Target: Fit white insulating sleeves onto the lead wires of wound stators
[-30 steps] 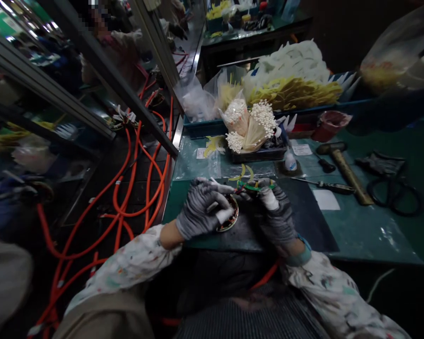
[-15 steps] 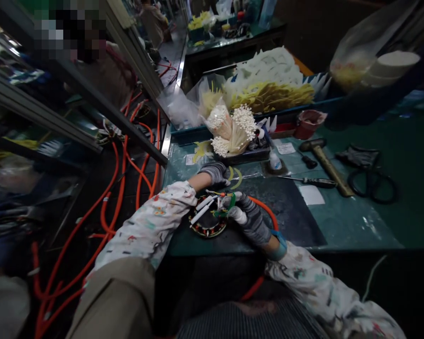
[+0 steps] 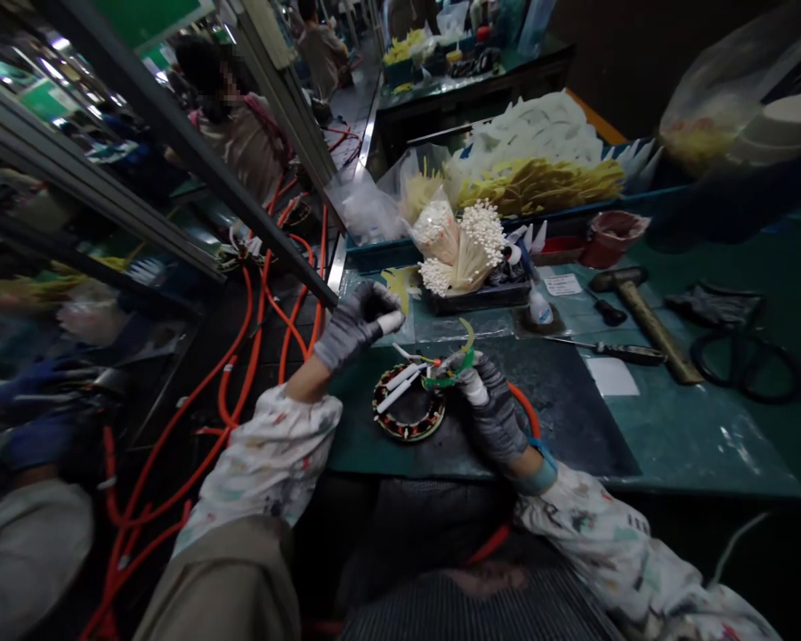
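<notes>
My left hand [image 3: 366, 322], in a grey glove with a white-wrapped thumb, is raised beside the yellow insulating pieces [image 3: 395, 283]. Its thumb and fingers curl together at the tips; anything between them is too small to make out. A ring-shaped motor stator [image 3: 433, 427] lies flat near the table edge, two white sleeves [image 3: 399, 390] resting across it. Just right of it, my right hand [image 3: 487, 401], also gloved, is closed on thin wires [image 3: 435, 363] with green tape [image 3: 465, 361] around them. An orange cable [image 3: 526, 405] runs behind this hand.
Behind stands a black tray [image 3: 473, 298] with bundled white-tipped sticks. A yellow curved strip [image 3: 468, 334] lies before it. To the right are a screwdriver [image 3: 631, 353], hammer [image 3: 660, 329] and scissors [image 3: 748, 365]. Orange hoses [image 3: 223, 383] trail on the left; a co-worker's gloved hands [image 3: 33, 436] are there.
My left hand has moved left and up, away from the stator and the yellow strips. My right hand keeps its grip on the wires. The camera view has shifted slightly.
</notes>
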{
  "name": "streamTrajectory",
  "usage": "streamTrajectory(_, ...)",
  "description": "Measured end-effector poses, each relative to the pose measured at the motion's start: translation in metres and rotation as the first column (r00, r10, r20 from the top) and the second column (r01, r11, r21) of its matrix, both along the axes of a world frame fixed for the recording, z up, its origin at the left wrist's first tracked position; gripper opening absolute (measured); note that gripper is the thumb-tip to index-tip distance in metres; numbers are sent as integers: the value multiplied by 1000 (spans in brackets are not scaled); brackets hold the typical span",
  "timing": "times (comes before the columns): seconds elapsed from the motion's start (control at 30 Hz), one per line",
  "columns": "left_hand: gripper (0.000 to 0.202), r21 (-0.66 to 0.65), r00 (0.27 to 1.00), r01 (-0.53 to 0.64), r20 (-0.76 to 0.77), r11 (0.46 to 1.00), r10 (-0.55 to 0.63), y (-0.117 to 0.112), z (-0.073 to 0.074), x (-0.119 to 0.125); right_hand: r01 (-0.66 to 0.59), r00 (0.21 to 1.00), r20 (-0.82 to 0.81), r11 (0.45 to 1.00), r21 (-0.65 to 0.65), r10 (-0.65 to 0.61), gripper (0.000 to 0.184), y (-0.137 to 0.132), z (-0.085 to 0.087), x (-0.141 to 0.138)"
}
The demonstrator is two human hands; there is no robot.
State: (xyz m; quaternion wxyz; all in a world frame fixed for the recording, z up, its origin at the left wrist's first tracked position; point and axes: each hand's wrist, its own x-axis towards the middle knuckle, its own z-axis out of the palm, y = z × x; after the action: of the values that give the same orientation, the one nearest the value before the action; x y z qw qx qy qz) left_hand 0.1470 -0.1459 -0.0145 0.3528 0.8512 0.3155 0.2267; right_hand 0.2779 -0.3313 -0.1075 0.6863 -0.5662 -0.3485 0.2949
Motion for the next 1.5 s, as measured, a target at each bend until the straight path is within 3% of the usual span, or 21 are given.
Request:
streamTrajectory(0.07, 18, -30, 963, 91, 257, 995, -80, -41, 13, -19, 49, 997, 53, 999, -12, -49, 40, -2, 2, -4)
streamTrajectory(0.13, 5, 1, 952, 199, 239, 980, -193, -82, 15, -28, 97, 989, 112, 995, -32, -93, 36, -5, 3, -9)
streamTrajectory(0.23, 19, 170, 937, 303, 126, 938, -326, -122, 0, -24, 156, 974, 170, 987, -27, -149, 30, -8, 1, -15)
streamTrajectory(0.37, 17, 379, 934, 231, 170, 896, -313, -128, -26, -14, 167, 981, 86, 981, 98, -175, 37, -10, -8, -19)
streamTrajectory(0.47, 15, 542, 908, 206, 203, 815, -365, -119, -28, -16, 231, 965, 100, 965, 122, -243, 34, -9, -13, -19)
streamTrajectory(0.53, 16, 563, 885, 202, 246, 801, -396, -113, -25, -19, 231, 963, 117, 966, 114, -244, 38, -7, -11, -18)
streamTrajectory(0.6, 18, 469, 860, 175, 354, 866, -366, -108, -23, -22, 207, 972, 91, 974, 87, -215, 44, -4, -6, -16)
streamTrajectory(0.67, 15, 353, 856, 82, 454, 932, -247, -104, -24, -22, 192, 980, 43, 981, 36, -193, 46, -1, 1, -15)
streamTrajectory(0.77, 6, 272, 894, -52, 442, 961, -77, -101, -31, -22, 164, 986, -42, 986, 3, -164, 46, 4, 10, -13)
streamTrajectory(0.9, 12, 239, 948, 35, 300, 970, -108, -100, -33, -23, 110, 991, -73, 993, 32, -108, 44, 3, 13, -12)
streamTrajectory(1.1, 16, 385, 962, 98, 197, 917, -186, -108, -24, -29, 133, 991, -16, 990, 48, -132, 40, -14, 17, -11)
streamTrajectory(1.17, 17, 332, 951, 155, 204, 930, -231, -107, -24, -37, 145, 988, 45, 989, 30, -147, 42, -16, 17, -10)
streamTrajectory(1.23, 16, 173, 963, 84, 239, 981, -125, -101, -27, -48, 134, 988, 75, 990, 33, -136, 47, -16, 17, -8)
streamTrajectory(1.3, 31, -28, 966, -109, 232, 994, 112, -91, -34, -62, 21, 999, 37, 999, 45, -23, 52, -13, 16, -4)
streamTrajectory(1.37, 64, -220, 964, -208, 118, 953, 237, -77, -44, -72, -230, 973, 15, 973, 31, 230, 49, -11, 18, 2)
streamTrajectory(1.43, 86, -347, 989, -148, -33, 926, 146, -64, -54, -75, -495, 864, 86, 868, -40, 497, 39, -9, 25, 10)
streamTrajectory(1.5, 82, -391, 990, -65, -144, 918, 9, -50, -63, -71, -610, 749, 233, 783, -122, 620, 32, -6, 33, 15)
